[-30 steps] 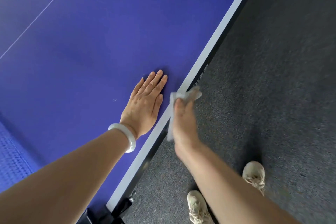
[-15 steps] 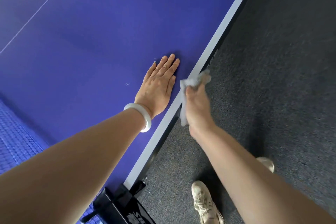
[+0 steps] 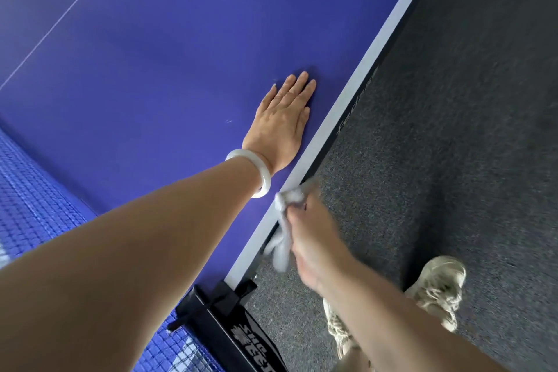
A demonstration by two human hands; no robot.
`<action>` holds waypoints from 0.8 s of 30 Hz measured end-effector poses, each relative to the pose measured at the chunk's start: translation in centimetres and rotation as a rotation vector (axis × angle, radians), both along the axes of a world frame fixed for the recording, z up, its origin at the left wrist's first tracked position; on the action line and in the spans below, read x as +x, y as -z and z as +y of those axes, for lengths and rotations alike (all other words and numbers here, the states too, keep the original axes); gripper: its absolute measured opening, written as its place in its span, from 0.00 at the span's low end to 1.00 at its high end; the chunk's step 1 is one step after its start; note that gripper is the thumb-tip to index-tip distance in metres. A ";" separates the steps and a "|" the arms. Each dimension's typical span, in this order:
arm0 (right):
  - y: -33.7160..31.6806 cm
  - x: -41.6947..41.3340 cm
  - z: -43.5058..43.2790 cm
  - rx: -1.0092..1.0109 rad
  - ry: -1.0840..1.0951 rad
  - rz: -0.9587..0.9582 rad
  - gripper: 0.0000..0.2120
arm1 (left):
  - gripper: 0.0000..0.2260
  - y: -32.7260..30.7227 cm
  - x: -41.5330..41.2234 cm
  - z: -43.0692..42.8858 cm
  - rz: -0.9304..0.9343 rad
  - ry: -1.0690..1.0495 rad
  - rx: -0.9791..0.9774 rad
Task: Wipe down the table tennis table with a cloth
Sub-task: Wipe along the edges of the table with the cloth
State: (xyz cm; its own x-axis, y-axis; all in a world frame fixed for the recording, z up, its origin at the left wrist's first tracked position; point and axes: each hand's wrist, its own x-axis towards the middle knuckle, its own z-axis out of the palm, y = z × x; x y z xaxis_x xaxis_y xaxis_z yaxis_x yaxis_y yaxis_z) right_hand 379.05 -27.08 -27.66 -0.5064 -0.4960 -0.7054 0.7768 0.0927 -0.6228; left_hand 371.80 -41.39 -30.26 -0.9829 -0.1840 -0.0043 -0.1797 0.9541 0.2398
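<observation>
Cloth (image 3: 281, 246) drawn back, gripped in right hand (image 3: 314, 240) — behind left hand (image 3: 280, 124)

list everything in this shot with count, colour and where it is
table tennis table: 1, blue top with white edge line, upper left
net: 1, blue mesh, lower left
net post: 1, black, at the table edge, bottom centre
cloth: 1, pale grey, at the table edge
carpet: 1, dark grey, right side
sneakers: 2, off-white, on the carpet, lower right
bangle: 1, white, left wrist
left hand: 1, bare, flat on the tabletop near the edge
right hand: 1, bare, grips the cloth
</observation>
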 end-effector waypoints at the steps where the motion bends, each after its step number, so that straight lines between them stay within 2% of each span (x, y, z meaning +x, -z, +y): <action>1: 0.0 2.3 0.1 -0.012 -0.036 -0.044 0.13 | 0.21 0.0 0.0 0.0 0.000 0.002 -0.005; 3: 0.1 5.8 0.3 -0.048 -0.110 -0.212 0.18 | 0.22 0.0 -0.1 0.1 0.000 0.000 -0.012; 6: 0.9 3.9 0.3 -0.072 -0.064 -0.441 0.22 | 0.22 0.0 0.0 0.1 -0.004 -0.002 -0.021; 10: 1.7 -3.2 0.6 -0.059 0.261 -0.426 0.21 | 0.22 0.2 -0.1 -0.1 -0.004 0.002 -0.029; 12: 0.9 -2.8 0.9 -0.055 0.222 -0.425 0.21 | 0.22 0.2 -0.2 -0.1 0.000 0.004 -0.029; 17: -0.7 4.2 0.1 -0.149 0.073 -0.624 0.22 | 0.22 0.2 -0.1 -0.1 0.004 0.005 -0.024; 20: 0.1 0.5 -0.1 -0.105 0.090 -0.695 0.21 | 0.22 0.3 -0.2 -0.1 0.002 0.000 -0.022; 22: 1.0 -3.3 0.1 -0.124 0.213 -0.713 0.21 | 0.22 0.4 -0.2 -0.1 0.005 0.003 -0.018; 24: 1.3 -5.2 0.6 -0.135 0.266 -0.645 0.21 | 0.22 0.4 -0.1 -0.1 0.008 0.004 -0.012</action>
State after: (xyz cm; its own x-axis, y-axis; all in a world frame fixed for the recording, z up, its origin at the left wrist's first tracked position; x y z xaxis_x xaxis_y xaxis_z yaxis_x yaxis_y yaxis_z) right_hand 373.80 -26.47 -28.97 -0.1243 -0.5178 -0.8464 0.9802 -0.1965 -0.0237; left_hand 371.66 -41.47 -30.63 -0.9836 -0.1805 0.0063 -0.1743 0.9575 0.2297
